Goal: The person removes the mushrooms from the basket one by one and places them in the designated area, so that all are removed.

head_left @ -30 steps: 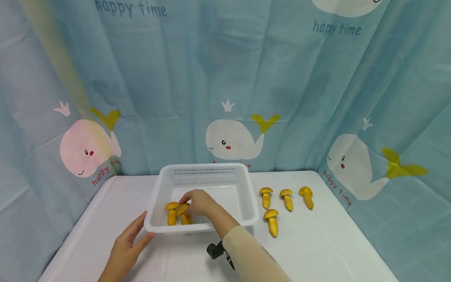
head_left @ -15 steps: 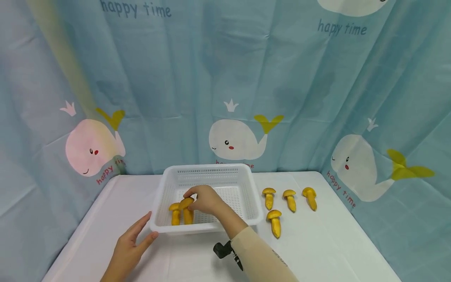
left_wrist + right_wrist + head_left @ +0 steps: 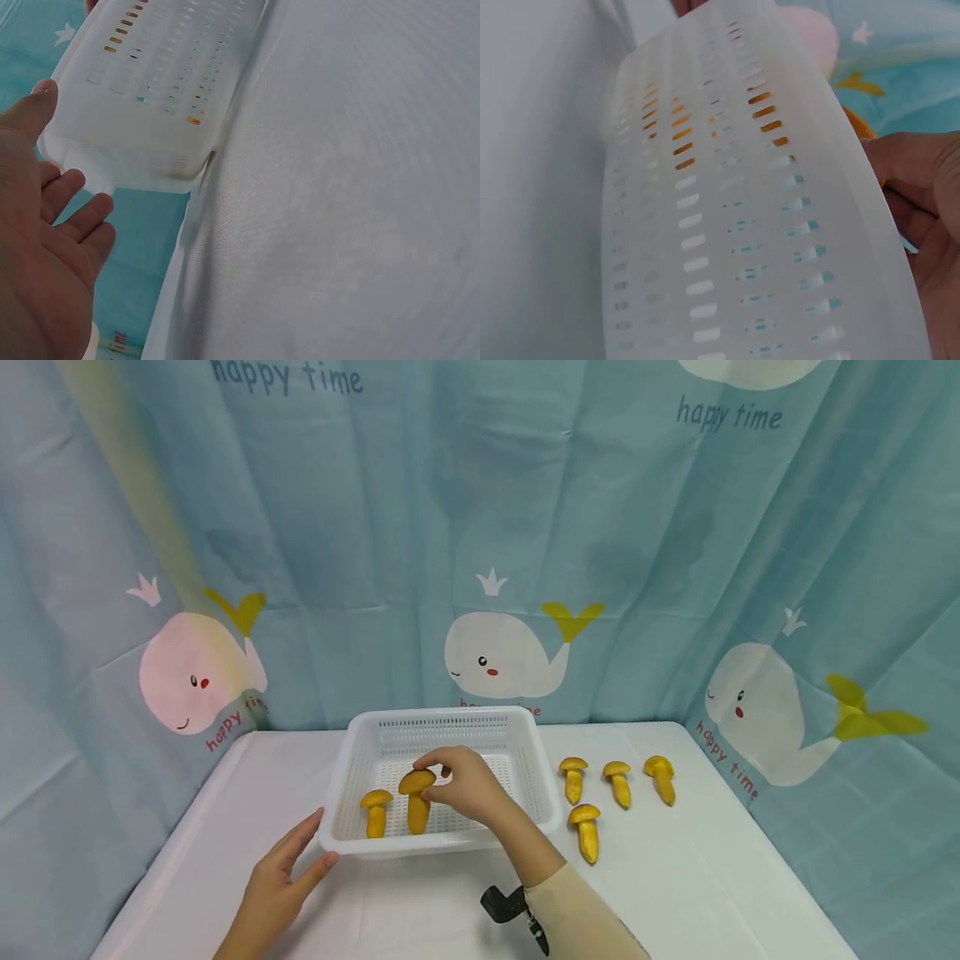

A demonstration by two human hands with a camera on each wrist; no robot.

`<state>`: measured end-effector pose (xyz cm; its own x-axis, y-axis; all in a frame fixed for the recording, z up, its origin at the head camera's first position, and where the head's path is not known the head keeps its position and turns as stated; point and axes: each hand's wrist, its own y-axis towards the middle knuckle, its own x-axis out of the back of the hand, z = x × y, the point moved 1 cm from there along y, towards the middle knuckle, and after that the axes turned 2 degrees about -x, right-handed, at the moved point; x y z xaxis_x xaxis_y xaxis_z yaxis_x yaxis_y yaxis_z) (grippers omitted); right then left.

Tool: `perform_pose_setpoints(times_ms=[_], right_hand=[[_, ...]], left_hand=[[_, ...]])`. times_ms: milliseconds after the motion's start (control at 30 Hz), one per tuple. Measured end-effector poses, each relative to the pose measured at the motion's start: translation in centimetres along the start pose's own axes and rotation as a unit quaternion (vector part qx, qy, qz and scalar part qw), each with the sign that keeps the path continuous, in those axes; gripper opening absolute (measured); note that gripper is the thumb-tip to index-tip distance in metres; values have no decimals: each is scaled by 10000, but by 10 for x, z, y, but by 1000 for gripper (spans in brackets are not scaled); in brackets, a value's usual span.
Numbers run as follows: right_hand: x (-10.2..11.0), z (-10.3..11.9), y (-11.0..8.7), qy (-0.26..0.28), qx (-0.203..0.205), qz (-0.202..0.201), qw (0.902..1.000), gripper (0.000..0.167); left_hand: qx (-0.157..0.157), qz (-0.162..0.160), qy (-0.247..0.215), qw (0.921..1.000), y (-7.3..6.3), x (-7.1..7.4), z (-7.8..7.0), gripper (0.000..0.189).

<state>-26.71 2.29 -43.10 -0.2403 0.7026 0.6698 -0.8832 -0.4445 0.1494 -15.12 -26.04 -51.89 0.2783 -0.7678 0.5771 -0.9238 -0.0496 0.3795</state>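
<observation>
My right hand pinches a yellow mushroom by its cap, with the stem pointing down inside the white basket. To its left, a second yellow mushroom lies in the basket. In the right wrist view the basket wall hides most of the held mushroom, and orange shows through its slots. My left hand is at the basket's front left corner, thumb and fingers spread along the rim. The left wrist view shows this hand with its thumb against the basket wall.
Right of the basket, several yellow mushrooms lie on the white table: a back row with one mushroom nearest the basket, and another mushroom closer to me. A blue whale-print curtain hangs behind. A black device sits under my right wrist.
My right hand has lifted slightly and moved right with the pinched mushroom, widening the gap to the other mushroom in the basket. The left hand keeps its place at the corner.
</observation>
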Motion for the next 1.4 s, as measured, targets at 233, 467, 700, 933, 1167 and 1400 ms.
perform_pose_setpoints(times_ms=[233,467,700,933,1167,1400], right_hand=[[13,-6,-15,150,183,-272,9994,33],[25,-10,-26,234,291,-505,9980,35],[39,-7,-39,183,655,-788,9946,36],[51,-8,-54,364,897,-1018,9901,36],[63,-12,-68,360,977,-1007,9895,39],[80,-22,-81,322,800,-1135,9898,40]], left_hand=[[155,78,26,9998,-1,1,1,70],[360,233,195,9989,-1,-2,1,72],[341,225,206,9990,0,-2,0,72],[238,173,115,9995,1,0,-2,71],[111,124,11,9999,1,-3,0,70],[56,91,-112,9999,0,-1,-2,69]])
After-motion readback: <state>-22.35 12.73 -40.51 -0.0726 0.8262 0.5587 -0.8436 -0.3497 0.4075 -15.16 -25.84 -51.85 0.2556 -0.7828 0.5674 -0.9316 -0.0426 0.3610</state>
